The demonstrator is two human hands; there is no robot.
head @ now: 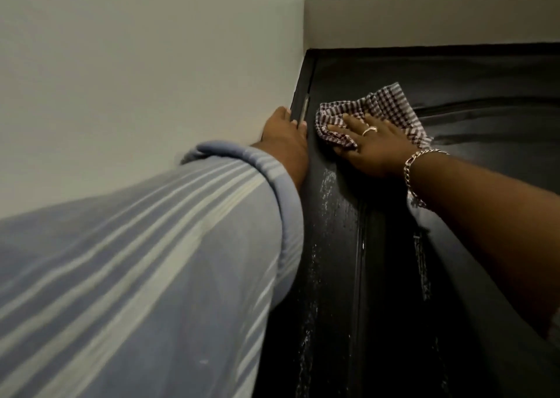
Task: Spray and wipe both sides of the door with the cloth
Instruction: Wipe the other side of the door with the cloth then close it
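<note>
A black panelled door [348, 246] fills the right half of the view, seen from below, with wet spray streaks running down its left side. My right hand [372, 146] lies flat with straight fingers on a brown-and-white checked cloth [391, 106], pressing it against the upper left part of the door. My left hand [283, 137] is at the door's left edge, its fingers curled round the black frame edge [303, 85] next to a metal hinge [304, 109]. No spray bottle is in view.
A white wall [145, 79] runs along the left, meeting the door frame. Above the door is a grey lintel band [424, 18]. My striped blue sleeve [145, 276] covers the lower left of the view.
</note>
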